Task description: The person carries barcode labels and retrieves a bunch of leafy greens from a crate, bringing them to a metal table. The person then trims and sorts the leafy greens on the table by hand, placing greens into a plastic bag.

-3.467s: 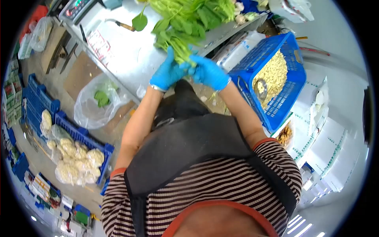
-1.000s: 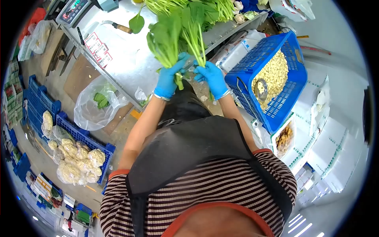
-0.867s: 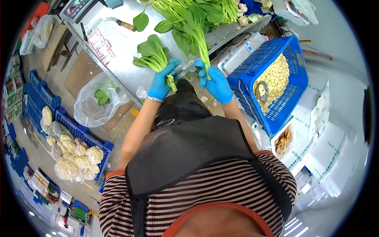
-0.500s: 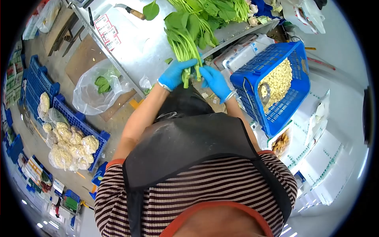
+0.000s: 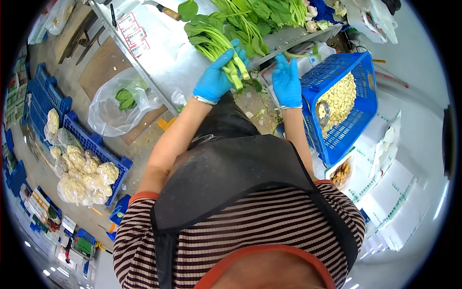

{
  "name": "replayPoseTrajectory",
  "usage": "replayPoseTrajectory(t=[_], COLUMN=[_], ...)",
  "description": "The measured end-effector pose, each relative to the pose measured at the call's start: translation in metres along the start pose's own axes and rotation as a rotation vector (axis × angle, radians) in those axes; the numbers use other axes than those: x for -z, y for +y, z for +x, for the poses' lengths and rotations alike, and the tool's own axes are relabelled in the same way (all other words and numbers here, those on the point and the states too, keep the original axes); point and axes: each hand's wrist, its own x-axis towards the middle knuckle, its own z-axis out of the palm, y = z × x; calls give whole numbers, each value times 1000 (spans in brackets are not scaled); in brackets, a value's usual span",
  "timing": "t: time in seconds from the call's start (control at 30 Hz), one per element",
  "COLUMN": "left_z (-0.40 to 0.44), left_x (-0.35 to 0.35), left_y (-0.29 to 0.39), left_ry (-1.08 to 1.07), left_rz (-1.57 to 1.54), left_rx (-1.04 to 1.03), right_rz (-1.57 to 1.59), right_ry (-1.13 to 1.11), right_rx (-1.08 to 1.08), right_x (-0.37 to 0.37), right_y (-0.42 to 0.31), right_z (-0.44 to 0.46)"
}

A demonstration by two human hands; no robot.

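Note:
In blue gloves, my left hand (image 5: 211,83) grips a bunch of leafy greens (image 5: 211,41) near the cut stem ends, its leaves pointing up and left over the metal table (image 5: 166,62). My right hand (image 5: 287,83) is raised to the right of the bunch, apart from it, fingers extended. A loose green stem with a leaf (image 5: 301,55) is just beyond its fingertips; whether they touch is unclear. More greens (image 5: 250,17) lie in a pile at the table's far side. A curved knife with a wooden handle (image 5: 171,13) and a single leaf lie left of the pile.
Printed labels (image 5: 133,34) lie near the table's left edge. A blue basket (image 5: 332,154) with pale pieces and a ladle stands at right. On the left are a clear plastic bag (image 5: 108,118) with leaves and a blue crate (image 5: 126,164) with bagged goods. Garlic bulbs (image 5: 312,25) lie at the top.
The right hand has moved away from the bunch, right and up, and opened. The left hand still holds the greens, now tilted more leftward. A loose stem has appeared beyond the right fingertips.

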Motion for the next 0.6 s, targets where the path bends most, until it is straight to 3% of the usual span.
replayPoseTrajectory(t=[0.1, 0.27, 0.37, 0.4, 0.43, 0.47, 0.5, 0.6], left_z=[-8, -39, -66, -76, -86, -96, -105, -126], left_x=[-5, -31, -29, -26, -21, -18, -16, 9], left_y=[11, 37, 64, 74, 82, 84, 83, 91], left_ry=[-3, 40, 96, 166, 251, 356, 509, 760], left_rz=[24, 188, 507, 693, 874, 1020, 1266, 1691], left_rx=[-46, -225, -348, -369, -382, -522, -714, -888], right_rz=[-630, -1036, -1406, -1440, -1296, -1110, -1068, -1028], right_ry=[-265, -412, -615, -662, -607, -621, -640, -679], right_rx=[-120, 9, -79, 51, 14, 54, 27, -119], right_x=[-53, -90, -94, -102, -111, -127, -138, -169], right_y=[16, 63, 81, 85, 95, 113, 131, 191], right_z=[-41, -58, -44, -42, -35, -39, -45, -60])
